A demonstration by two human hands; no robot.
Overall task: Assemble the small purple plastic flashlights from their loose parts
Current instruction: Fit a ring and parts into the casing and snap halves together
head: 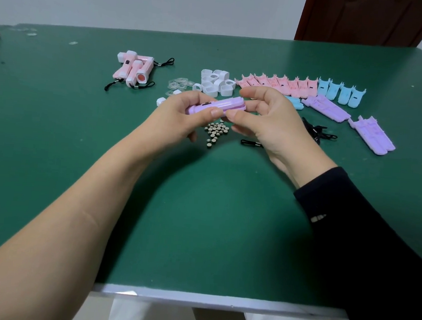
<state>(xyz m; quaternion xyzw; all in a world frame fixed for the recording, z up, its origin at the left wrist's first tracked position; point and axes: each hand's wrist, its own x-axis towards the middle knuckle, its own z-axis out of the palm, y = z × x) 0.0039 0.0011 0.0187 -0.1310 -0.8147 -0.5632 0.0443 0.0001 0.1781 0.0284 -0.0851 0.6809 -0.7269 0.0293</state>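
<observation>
The green table (200, 222) fills most of the frame, with the parts spread across its upper middle. Above its centre both hands meet on one purple flashlight body (219, 106), held off the surface and lying roughly level. The left hand (180, 117) wraps its curled fingers round the left end, thumb on the near side. The right hand (266, 118) pinches the right end between thumb and bent fingers. The two shell halves look closed together, but this end carries no white cap, so I judge the piece only part built.

At right of centre lie two groups of loose purple shells (326, 109), a sign that several purple units remain to be made. Behind them runs a row of pink shells (279, 84), ending in a few blue shells (341, 93). At upper left sits a heap of finished pink flashlights (133, 69) with cords attached; no finished purple one is visible.

A pile of white caps (216, 83) lies just behind the hands, and black lanyards (315, 131) lie tangled to the right of the right hand. Clear lenses (179, 84) lie left of the caps. Smallest, a cluster of button batteries (216, 132) sits directly below the held body.
</observation>
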